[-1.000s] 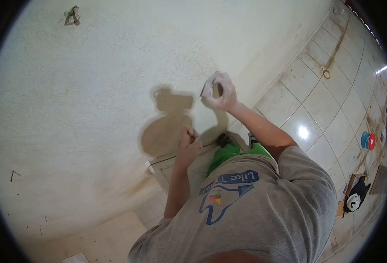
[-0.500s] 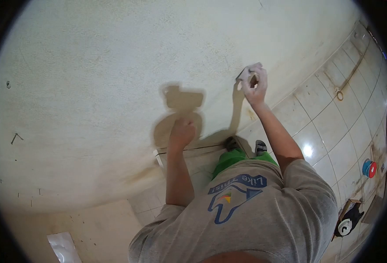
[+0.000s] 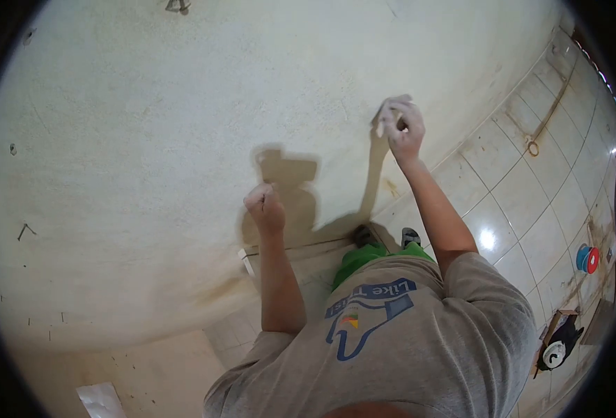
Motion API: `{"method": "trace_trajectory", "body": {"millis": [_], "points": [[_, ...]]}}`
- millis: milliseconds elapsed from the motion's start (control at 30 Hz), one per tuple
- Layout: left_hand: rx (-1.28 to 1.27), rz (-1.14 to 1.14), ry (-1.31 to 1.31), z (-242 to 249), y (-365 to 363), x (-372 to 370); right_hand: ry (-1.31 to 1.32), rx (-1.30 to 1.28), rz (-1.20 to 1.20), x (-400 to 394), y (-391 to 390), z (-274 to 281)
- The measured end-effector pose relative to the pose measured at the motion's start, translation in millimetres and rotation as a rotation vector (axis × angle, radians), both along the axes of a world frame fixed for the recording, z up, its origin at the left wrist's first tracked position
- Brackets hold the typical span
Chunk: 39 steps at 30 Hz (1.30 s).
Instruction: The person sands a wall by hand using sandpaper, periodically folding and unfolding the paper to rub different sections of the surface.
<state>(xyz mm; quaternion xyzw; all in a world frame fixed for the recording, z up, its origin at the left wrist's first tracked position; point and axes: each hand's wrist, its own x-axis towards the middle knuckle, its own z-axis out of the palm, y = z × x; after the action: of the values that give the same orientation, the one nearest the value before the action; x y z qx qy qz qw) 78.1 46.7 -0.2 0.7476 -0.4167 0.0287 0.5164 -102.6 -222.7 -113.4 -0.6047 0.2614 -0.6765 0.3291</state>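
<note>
My right hand (image 3: 405,132), coated in white dust, is at the pale wall (image 3: 134,90) with its thumb and fingers curled round into a ring. Between its fingertips is a thin, dusty piece of sandpaper (image 3: 379,120), its dark edge toward the wall. Farther left and lower, my left hand (image 3: 265,202) is closed in a fist in front of the wall, dust on its knuckles and nothing sticking out of it. Shadows of my head and arms fall on the wall between and below the hands.
Below the wall runs a tiled floor (image 3: 524,216), where my feet stand. A blue and red spool (image 3: 587,258) lies at the right, near a black item with a white round part (image 3: 553,355). Nails (image 3: 25,230) stick out of the wall. A white sheet (image 3: 101,400) is at the lower left.
My left fist has moved left and turned, so its dusty knuckles show. My right hand has shifted slightly at the wall, blurred, still with the sandpaper. The view has tilted a little.
</note>
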Motion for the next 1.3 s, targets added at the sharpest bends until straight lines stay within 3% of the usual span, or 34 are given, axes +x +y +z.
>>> {"method": "trace_trajectory", "body": {"millis": [67,100,167,233,333,467,567,667,767,867,1033,1133,1300], "points": [[0.068,-0.006,-0.073,9.1,-2.4,-4.2,-0.246,0.341,-0.136,6.9,-1.4,6.8],[0.065,-0.007,-0.039,10.9,-2.5,-7.6,-0.224,0.415,-0.179,11.8,2.5,0.1],[0.063,-0.014,0.024,14.1,-5.4,-10.8,-0.255,0.17,0.059,22.0,27.4,16.1],[0.078,-0.038,0.046,7.9,-1.4,-2.9,-0.066,-0.216,0.266,38.6,47.2,11.3],[0.107,-0.058,-0.056,6.0,2.2,0.4,0.329,-0.418,0.265,25.9,69.3,16.1],[0.128,-0.037,-0.187,11.3,0.1,-4.3,0.162,-0.14,0.053,10.3,37.5,1.1],[0.13,0.018,-0.109,4.1,-0.2,-3.6,0.023,0.143,-0.092,10.8,27.1,-27.2],[0.196,0.063,-0.068,13.3,0.4,-12.7,0.021,0.354,-0.122,12.5,47.9,-15.1],[0.238,0.05,-0.193,9.8,3.0,-9.5,0.193,-0.296,0.093,25.0,67.3,-9.0],[0.262,0.048,-0.19,12.1,4.2,-11.1,0.434,-0.396,0.184,13.5,76.2,17.3],[0.228,0.128,-0.182,1.8,1.7,-9.6,0.242,-0.04,-0.175,0.2,4.6,-6.6],[0.263,0.134,-0.131,1.0,2.4,-8.1,0.182,0.192,-0.238,-0.7,0.6,4.5],[0.105,0.091,-0.163,-7.2,-2.2,-5.3,0.156,-0.031,-0.046,15.1,64.2,30.8]]}}
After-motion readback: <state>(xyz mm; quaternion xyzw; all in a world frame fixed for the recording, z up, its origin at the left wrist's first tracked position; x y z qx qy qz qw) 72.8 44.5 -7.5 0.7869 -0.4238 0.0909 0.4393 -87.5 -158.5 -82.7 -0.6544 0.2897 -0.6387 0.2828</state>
